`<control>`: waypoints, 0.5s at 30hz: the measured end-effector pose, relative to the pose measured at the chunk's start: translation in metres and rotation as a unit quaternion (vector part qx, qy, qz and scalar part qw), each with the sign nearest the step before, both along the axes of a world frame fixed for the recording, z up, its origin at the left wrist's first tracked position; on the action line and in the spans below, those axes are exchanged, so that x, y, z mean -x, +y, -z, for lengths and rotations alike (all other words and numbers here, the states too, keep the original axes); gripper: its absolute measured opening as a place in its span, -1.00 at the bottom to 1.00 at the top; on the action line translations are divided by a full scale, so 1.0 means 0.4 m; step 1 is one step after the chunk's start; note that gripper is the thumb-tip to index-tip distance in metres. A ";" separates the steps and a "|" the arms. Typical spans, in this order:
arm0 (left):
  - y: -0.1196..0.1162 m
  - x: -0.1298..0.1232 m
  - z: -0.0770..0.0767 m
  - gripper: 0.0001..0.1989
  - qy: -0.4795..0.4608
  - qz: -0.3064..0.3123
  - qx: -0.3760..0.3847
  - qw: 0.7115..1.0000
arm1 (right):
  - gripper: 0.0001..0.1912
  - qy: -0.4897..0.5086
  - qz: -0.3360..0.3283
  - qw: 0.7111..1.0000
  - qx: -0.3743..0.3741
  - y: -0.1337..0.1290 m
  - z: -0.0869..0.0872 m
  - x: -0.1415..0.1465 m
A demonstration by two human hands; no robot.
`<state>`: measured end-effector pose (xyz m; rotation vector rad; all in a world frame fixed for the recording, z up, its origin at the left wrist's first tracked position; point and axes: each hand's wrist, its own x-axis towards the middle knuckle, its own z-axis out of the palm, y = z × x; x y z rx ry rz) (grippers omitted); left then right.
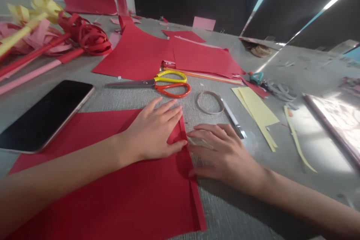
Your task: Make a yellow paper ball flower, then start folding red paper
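Observation:
A large sheet of red paper (pixel 135 198) lies on the table before me, with a narrow folded strip along its right edge. My left hand (pixel 157 131) rests flat on the sheet near that edge, fingers spread. At the fold, my right hand (pixel 225 153) touches the paper's edge with its fingertips, fingers stretched out and apart. Just beyond my left hand are scissors (pixel 171 84) with one yellow and one orange handle. A roll of tape or thin ring (pixel 210 102) and a slim cutter knife (pixel 232 116) lie beyond my right hand.
A black phone (pixel 47 116) overlaps the sheet's left side. Paper flowers on wrapped sticks (pixel 42 45) lie at the far left. More red paper (pixel 140 50) is spread behind the scissors. Yellow paper pieces (pixel 255 108) and a shiny framed panel (pixel 334 127) are at the right.

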<state>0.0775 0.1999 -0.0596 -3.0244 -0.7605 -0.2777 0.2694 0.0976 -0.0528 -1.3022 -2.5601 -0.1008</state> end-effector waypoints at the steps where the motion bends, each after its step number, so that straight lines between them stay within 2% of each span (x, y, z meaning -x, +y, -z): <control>1: -0.005 -0.002 0.000 -0.32 0.013 0.000 -0.002 1.000 | -0.60 -0.005 -0.002 1.000 0.007 -0.013 -0.003 0.000; 8: -0.025 -0.009 -0.007 0.00 0.094 -0.032 0.045 0.994 | -0.46 0.010 -0.014 0.999 0.041 -0.086 -0.006 0.008; 15: -0.022 -0.012 0.004 0.12 0.094 -0.058 0.107 0.988 | -0.29 -0.013 -0.035 0.997 0.063 -0.124 -0.011 0.001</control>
